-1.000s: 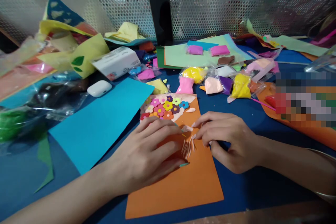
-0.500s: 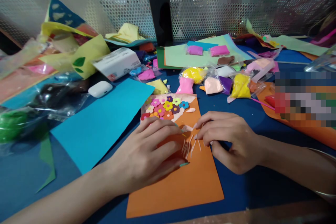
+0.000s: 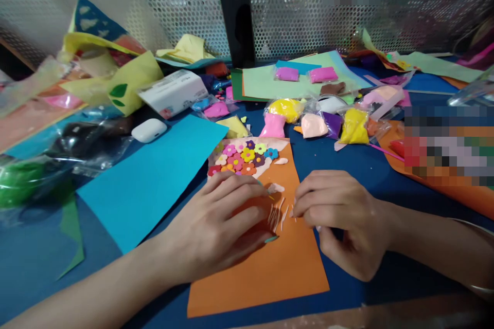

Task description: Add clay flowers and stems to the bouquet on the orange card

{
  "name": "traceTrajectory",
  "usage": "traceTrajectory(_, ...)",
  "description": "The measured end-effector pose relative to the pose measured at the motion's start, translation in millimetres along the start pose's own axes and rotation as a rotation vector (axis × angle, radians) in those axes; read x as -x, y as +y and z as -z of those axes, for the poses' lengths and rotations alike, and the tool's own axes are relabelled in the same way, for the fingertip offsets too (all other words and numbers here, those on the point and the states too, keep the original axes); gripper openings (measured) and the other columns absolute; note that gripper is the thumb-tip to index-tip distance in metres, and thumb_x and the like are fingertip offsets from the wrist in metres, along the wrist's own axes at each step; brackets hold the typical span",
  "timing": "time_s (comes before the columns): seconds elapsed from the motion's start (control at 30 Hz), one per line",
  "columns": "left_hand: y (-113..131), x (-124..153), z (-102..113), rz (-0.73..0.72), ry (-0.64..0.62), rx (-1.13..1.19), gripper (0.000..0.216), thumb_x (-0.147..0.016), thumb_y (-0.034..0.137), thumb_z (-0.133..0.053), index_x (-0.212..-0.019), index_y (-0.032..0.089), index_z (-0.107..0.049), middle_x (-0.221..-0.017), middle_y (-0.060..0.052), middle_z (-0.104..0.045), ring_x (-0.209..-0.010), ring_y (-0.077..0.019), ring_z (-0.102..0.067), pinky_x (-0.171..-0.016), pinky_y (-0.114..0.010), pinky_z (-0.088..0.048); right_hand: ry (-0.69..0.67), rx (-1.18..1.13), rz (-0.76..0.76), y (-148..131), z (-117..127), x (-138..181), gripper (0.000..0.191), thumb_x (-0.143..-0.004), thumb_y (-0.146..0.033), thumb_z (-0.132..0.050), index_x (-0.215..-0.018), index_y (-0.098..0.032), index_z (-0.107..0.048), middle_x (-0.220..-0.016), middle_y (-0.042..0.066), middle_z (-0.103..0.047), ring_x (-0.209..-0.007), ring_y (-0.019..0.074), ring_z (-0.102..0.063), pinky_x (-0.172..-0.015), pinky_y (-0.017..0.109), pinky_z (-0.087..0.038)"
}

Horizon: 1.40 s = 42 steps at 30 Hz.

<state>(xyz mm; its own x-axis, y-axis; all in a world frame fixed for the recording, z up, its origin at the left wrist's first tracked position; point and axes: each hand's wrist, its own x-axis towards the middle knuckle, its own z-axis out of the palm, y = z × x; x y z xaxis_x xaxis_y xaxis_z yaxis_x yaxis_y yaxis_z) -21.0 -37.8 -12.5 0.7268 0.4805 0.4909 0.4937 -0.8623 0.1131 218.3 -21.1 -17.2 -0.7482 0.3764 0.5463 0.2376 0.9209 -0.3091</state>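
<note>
An orange paper sheet (image 3: 266, 272) lies in front of me on the blue table. Its far end carries a pale clay patch covered with several small coloured clay flowers (image 3: 244, 156). Several thin pale clay strips (image 3: 278, 214) lie on the sheet between my hands. My left hand (image 3: 216, 223) rests flat on the sheet with its fingers stretched out beside the strips. My right hand (image 3: 339, 218) hovers at the sheet's right edge, fingers curled and pinched at the strips; what it pinches is too small to make out.
A light blue sheet (image 3: 154, 175) lies to the left, with a white earbud case (image 3: 148, 130) behind it. Bagged clay lumps (image 3: 316, 121) sit beyond the orange sheet. A dark phone (image 3: 238, 28) leans on the perforated back wall. Paper scraps crowd the left and far right.
My right hand has drawn back to the right and down a little, and the pale strips now lie spread apart on the sheet. My left hand has stayed put.
</note>
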Motion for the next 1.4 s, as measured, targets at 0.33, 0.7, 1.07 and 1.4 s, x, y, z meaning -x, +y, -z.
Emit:
traceTrajectory(0.33,-1.0,1.2,-0.1,-0.013,-0.023,-0.017,0.008,-0.091,0.023,-0.059,-0.093,0.019,-0.065,-0.102,-0.005,-0.071,-0.095,-0.0184,-0.061,-0.084,-0.031,-0.046,-0.027,0.016,0.024,3.5,3.6,3.6,0.010,-0.065,-0.014,-0.045,-0.069,-0.023,-0.045,-0.064,0.002,-0.056,-0.061,0.0174,-0.055,-0.059,0.032,-0.045)
traceTrajectory(0.7,0.2,-1.4,2.9,-0.020,-0.014,-0.021,0.008,-0.091,0.023,-0.058,-0.093,0.020,-0.065,-0.099,-0.005,-0.072,-0.093,-0.0181,-0.062,-0.084,-0.031,-0.047,0.150,-0.111,0.034,0.5,-2.1,0.6,0.016,-0.073,-0.010,-0.043,-0.080,-0.021,-0.053,-0.072,0.003,-0.067,-0.073,0.0161,-0.066,-0.068,0.030,-0.052)
traceTrajectory(1.07,0.1,0.1,2.2,-0.004,-0.030,-0.010,0.007,-0.090,0.021,-0.059,-0.094,0.019,-0.065,-0.101,-0.005,-0.071,-0.095,-0.0190,-0.061,-0.081,-0.031,-0.045,0.027,-0.039,-0.053,1.4,0.1,-4.9,0.015,-0.071,-0.009,-0.048,-0.074,-0.019,-0.059,-0.069,0.004,-0.068,-0.070,0.0173,-0.066,-0.065,0.029,-0.053)
traceTrajectory(1.4,1.2,-0.6,3.4,0.003,-0.034,-0.012,0.009,-0.090,0.019,-0.058,-0.096,0.020,-0.064,-0.102,-0.005,-0.072,-0.093,-0.0179,-0.062,-0.082,-0.031,-0.046,0.070,-0.046,-0.088,0.5,-0.6,-4.1,0.018,-0.075,-0.008,-0.047,-0.080,-0.018,-0.061,-0.076,0.005,-0.072,-0.067,0.0160,-0.067,-0.063,0.029,-0.054)
